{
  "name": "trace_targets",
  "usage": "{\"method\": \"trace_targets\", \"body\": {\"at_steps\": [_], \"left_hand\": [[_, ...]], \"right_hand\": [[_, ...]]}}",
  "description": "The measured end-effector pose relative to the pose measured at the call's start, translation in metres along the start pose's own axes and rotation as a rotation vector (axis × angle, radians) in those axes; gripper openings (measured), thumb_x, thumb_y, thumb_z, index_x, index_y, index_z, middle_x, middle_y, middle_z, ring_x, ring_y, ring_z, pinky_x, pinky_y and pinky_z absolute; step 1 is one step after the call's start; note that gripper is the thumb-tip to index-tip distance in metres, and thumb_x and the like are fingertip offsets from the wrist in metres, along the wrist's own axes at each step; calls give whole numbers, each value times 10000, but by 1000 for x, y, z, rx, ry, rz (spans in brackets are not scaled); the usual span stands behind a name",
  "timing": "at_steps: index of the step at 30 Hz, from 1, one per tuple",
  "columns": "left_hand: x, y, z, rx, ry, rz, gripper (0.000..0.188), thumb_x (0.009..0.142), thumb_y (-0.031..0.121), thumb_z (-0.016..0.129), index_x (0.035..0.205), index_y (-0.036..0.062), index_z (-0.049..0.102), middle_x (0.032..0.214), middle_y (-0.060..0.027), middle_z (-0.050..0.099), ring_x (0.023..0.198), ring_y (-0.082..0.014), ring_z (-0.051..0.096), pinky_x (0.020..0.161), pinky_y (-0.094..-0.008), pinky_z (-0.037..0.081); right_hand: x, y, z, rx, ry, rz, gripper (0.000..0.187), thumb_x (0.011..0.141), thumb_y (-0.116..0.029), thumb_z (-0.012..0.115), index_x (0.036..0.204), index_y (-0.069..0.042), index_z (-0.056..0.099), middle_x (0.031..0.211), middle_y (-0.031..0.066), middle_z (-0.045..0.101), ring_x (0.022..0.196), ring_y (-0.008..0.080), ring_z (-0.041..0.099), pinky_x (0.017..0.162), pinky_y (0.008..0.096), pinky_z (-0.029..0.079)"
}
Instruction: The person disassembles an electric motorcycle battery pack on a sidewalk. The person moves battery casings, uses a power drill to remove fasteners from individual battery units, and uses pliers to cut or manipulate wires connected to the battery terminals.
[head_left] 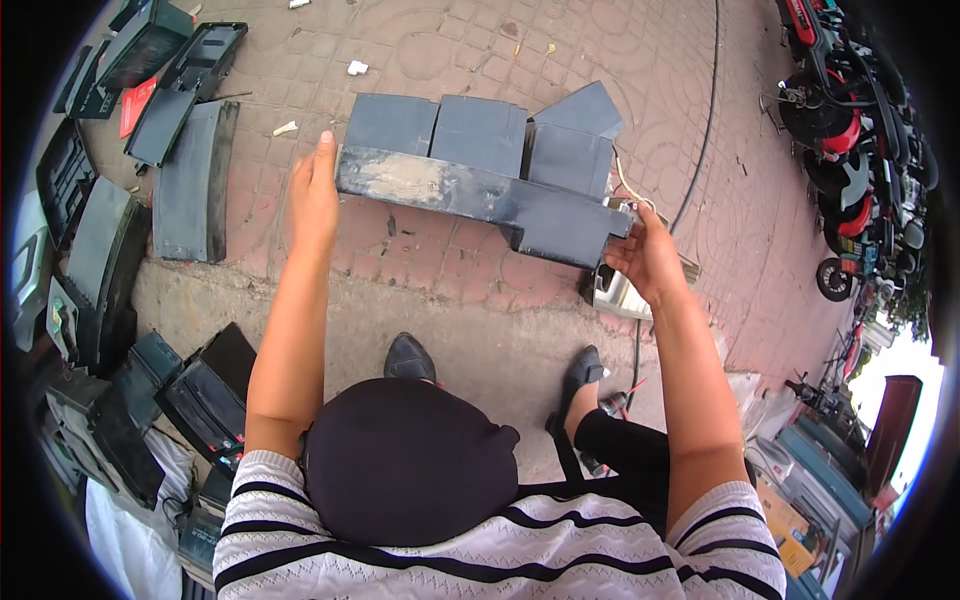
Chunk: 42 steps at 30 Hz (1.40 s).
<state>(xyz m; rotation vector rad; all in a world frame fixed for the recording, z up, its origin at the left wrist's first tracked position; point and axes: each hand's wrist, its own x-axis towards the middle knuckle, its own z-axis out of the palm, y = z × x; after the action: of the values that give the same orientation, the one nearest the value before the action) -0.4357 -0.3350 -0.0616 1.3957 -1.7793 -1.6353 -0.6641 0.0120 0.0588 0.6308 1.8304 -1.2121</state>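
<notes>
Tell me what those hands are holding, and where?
A long, dark grey casing: left hand at its left end, right hand at its right end.

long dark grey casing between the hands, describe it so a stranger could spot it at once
Start at the reddish patterned paving beyond the black shoes. There, crosswise between the left hand and the right hand, is the long dark grey casing. Its bar shape and pale tan smear toward the left end set it apart from the flat-faced grey blocks along its far side.

Outdr wkshp, paved gnd (640,60), parked motos (843,134)
</notes>
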Motion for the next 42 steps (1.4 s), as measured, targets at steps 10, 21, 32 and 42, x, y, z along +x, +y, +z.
{"method": "trace_targets", "body": {"at_steps": [10, 21, 32, 42], "left_hand": [[-7, -31, 28, -829, 4, -101, 668, 992, 642, 334, 1223, 45, 524, 1134, -64, 588, 1103, -193, 533, 1011, -366, 390], [-19, 23, 61, -687, 253, -30, 561, 1036, 541, 295, 974, 49, 559, 902, -47, 582, 853, -160, 558, 824, -328, 471], [-48, 19, 5, -633, 389, -69, 539, 1019, 561, 343, 1013, 54, 525, 943, -55, 582, 887, -183, 567, 850, -338, 466], [-53, 161, -18, -997, 89, 77, 572, 1034, 511, 324, 1201, 8, 540, 1158, -109, 608, 1086, -195, 577, 984, -351, 436]], "right_hand": [[64, 56, 16, -61, 79, -706, 457, 1047, -379, 380, 834, -34, 592, 855, 57, 622, 823, 161, 557, 812, 306, 435], [42, 101, 17, 366, 84, -538, 422, 1000, -396, 463, 712, -92, 515, 743, 57, 594, 723, 178, 537, 751, 311, 424], [-20, 132, 36, 465, -95, -329, 537, 993, -441, 434, 563, -122, 391, 525, 14, 402, 521, 146, 394, 534, 287, 316], [-128, -14, 0, -80, -224, -814, 605, 1016, -515, 324, 584, -108, 441, 566, -7, 449, 528, 108, 388, 552, 277, 320]]}}
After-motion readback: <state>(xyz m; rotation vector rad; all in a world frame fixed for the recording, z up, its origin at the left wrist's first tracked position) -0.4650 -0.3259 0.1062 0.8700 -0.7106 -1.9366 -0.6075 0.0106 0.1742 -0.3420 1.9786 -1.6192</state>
